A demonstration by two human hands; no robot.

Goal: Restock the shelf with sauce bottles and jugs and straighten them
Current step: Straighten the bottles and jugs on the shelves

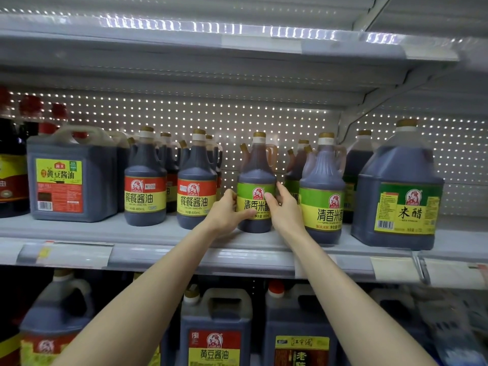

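Step in hand: by my reading, squaring up 1 green-label bottle in the front row of the middle shelf.
Bottle position: upright, base on the shelf, set a little behind the front line of its neighbours; its label faces forward, partly covered by both hands.
Left hand: curled round the bottle's left flank, thumb lying across the lower label.
Right hand: fingers curled round the right flank, thumb pressed on the label front.
Neighbours: a second green-label bottle just beside it on the right, a red-label bottle near on the left, with a gap between.
Doing it well: keep the base flat on the shelf and slide rather than lift; draw it forward until it lines up with the 2 bottles either side, then twist until the label sits dead centre.
Grip advice: both hands low on the body suit a full, heavy bottle; avoid steering by the neck.
Risk: the right knuckles sit close to the neighbouring green-label bottle, so a wide twist could knock it askew.
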